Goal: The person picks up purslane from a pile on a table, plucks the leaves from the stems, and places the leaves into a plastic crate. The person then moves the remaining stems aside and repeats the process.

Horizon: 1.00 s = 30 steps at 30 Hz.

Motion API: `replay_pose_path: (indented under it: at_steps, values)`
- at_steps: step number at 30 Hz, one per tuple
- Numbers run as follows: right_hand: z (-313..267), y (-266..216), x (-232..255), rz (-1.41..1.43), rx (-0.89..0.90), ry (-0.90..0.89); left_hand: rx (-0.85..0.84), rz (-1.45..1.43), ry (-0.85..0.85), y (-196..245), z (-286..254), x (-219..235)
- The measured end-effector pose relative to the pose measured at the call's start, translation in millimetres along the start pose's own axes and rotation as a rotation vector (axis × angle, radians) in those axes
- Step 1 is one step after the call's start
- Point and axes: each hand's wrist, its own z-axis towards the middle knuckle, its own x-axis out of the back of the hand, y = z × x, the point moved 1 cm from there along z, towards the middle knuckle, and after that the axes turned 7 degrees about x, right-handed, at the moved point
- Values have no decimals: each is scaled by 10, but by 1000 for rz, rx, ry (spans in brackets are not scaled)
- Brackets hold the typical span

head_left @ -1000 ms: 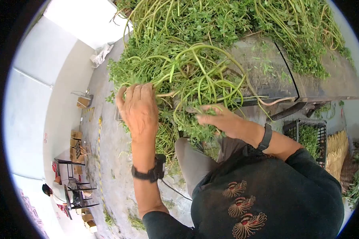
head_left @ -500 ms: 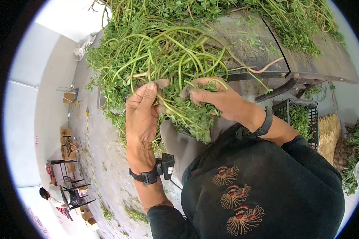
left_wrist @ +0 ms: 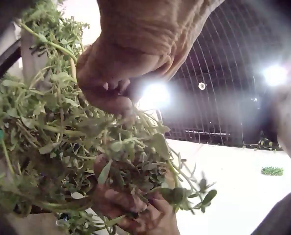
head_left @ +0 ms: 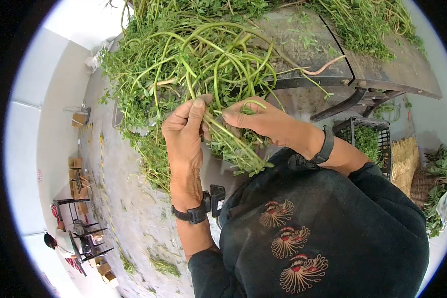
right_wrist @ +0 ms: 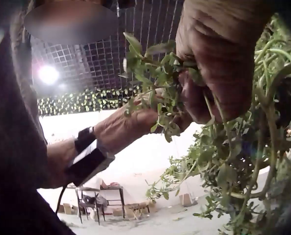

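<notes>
My left hand [head_left: 186,131] pinches a leafy green stem [head_left: 236,141] between thumb and fingers, and its leafy tip trails toward the dark shirt. Close beside it on the right, my right hand [head_left: 268,121] grips a bunch of leafy stems, its thumb pointing toward the left fingertips. In the right wrist view, small spoon-shaped leaves [right_wrist: 165,83] stick out from under the curled right fingers [right_wrist: 223,83]. Beyond both hands lies a tangled heap of greens [head_left: 134,99] with long thick looping stems [head_left: 216,69]. Foliage partly hides the fingers in the left wrist view.
The heap rests on a dark worn table [head_left: 295,37]; its metal edge runs to the right. Below stand a black crate [head_left: 385,144] of greens and a straw bundle [head_left: 405,159]. Scattered bits [head_left: 164,265] litter the floor. A person [head_left: 59,243] sits far left by a table.
My left hand has come off the heap, turned over and drawn a stem toward the body. My right hand has moved closer to it. The whole head view has shifted.
</notes>
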Motion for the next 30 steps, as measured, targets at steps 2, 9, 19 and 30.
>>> replay_pose_path:
  at_steps: [2,9,19,30]
  values:
    - [-24,86,-40,-100,33,54,-2,9,23,10,-16,-6]
    - [-55,147,-59,317,-111,-97,-21,-159,55,-122,4,-58]
    - [-99,209,-68,270,-197,-75,16,-334,26,-256,24,-67]
    - [-253,6,-279,-622,703,-549,-99,-215,127,-312,91,97]
